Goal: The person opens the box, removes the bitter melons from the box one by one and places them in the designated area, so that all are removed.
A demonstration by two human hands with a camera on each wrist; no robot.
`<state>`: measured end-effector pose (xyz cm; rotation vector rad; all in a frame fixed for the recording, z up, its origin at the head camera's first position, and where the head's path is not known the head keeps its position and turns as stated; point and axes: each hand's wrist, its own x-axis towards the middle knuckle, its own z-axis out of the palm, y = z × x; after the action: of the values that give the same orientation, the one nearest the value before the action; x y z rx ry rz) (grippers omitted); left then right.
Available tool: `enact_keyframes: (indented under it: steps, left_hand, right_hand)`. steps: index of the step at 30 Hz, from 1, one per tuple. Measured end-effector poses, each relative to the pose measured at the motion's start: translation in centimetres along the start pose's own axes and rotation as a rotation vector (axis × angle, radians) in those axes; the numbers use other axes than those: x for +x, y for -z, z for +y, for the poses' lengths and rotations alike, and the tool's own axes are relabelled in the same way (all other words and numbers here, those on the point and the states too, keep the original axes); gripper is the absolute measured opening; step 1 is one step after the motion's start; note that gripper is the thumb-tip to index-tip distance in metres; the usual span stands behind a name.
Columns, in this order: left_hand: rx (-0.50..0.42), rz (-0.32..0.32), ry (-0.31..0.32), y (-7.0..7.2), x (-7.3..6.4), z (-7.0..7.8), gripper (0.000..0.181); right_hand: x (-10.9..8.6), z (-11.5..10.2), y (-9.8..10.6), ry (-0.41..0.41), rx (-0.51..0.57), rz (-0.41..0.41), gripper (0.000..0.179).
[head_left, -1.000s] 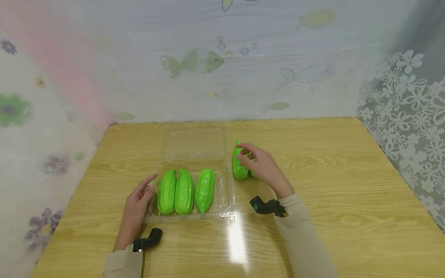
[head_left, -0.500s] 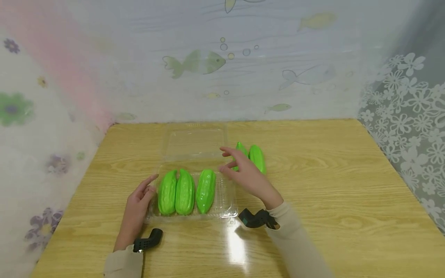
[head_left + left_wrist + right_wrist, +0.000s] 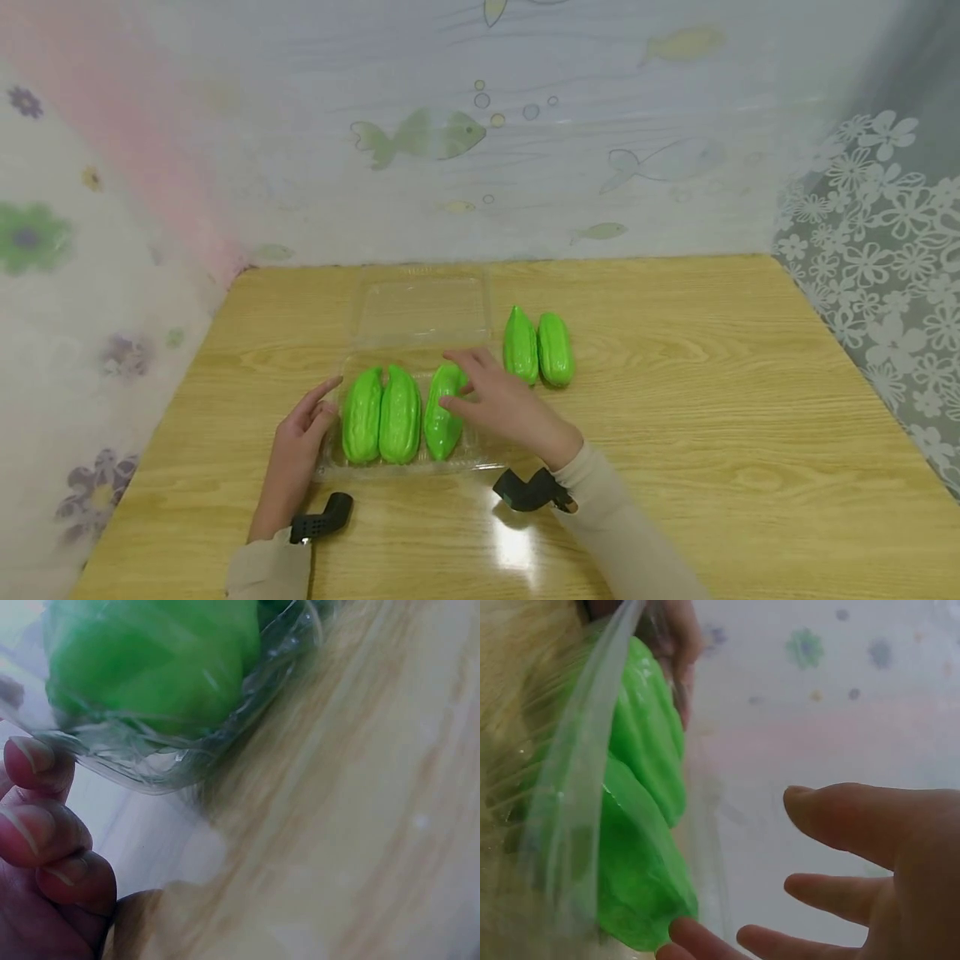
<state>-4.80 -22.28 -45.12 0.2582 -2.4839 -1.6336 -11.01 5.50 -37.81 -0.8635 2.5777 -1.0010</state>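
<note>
Moved left and a bit lower in the frame since half a second ago with the right hand (image 3: 506,404), now over the right half of the clear plastic box (image 3: 408,472). Across the top, see a pale wall (image 3: 585,50) with fish drawn on it. Below that, see a big wood-look worktop (image 3: 712,433). Left of the middle, find the box, with the see-through lid (image 3: 423,308) opened back toward the wall. At lower left, see the left hand (image 3: 295,442), fingers loosely bent, right at the box's left side. Near the middle, see the right hand with its grip wide; can't tell if touching anything. In the box, count three long green veggies (image 3: 400,414): two side by side at left, and the third veggie (image 3: 438,429) just to the right, partly hidden by fingers. Right of the box, find two more green veggies (image 3: 557,350), lying close together. On the wrists, spot small black cameras (image 3: 322,518).
</note>
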Motion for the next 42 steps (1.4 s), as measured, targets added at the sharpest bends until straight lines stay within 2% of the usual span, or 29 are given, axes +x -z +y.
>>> enact_keyframes:
  steps: [4, 7, 15, 27, 31, 36, 42]
  left_hand:
    - [0.001, 0.002, -0.012, -0.1, 0.4, -0.1, 0.034]
    - [0.005, 0.002, -0.012, -0.1, 0.6, -0.3, 0.034]
    - [0.008, -0.007, -0.003, -0.2, 0.9, -0.6, 0.034]
    - [0.002, -0.012, -0.009, 0.0, 0.9, -0.7, 0.034]
    - [-0.003, -0.008, -0.006, 0.0, 0.9, -0.7, 0.034]
    - [-0.018, -0.013, 0.000, -0.1, 0.9, -0.7, 0.034]
    - [-0.029, -0.015, 0.001, -0.1, 0.9, -0.6, 0.035]
  right_hand:
    - [0.3, -0.4, -0.8, 0.002, -0.159, 0.020, 0.059]
    - [0.4, -0.6, -1.6, -0.013, -0.233, 0.008, 0.060]
    - [0.7, -0.7, -3.2, -0.036, -0.293, -0.025, 0.063]
    - [1.0, -0.7, -4.9, -0.046, -0.484, 0.027, 0.076]
    - [1.0, -0.6, -5.0, -0.035, -0.522, 0.029, 0.075]
    - [1.0, -0.4, -5.1, -0.016, -0.531, 0.029, 0.061]
    - [1.1, -0.2, -4.9, 0.019, -0.480, 0.076, 0.057]
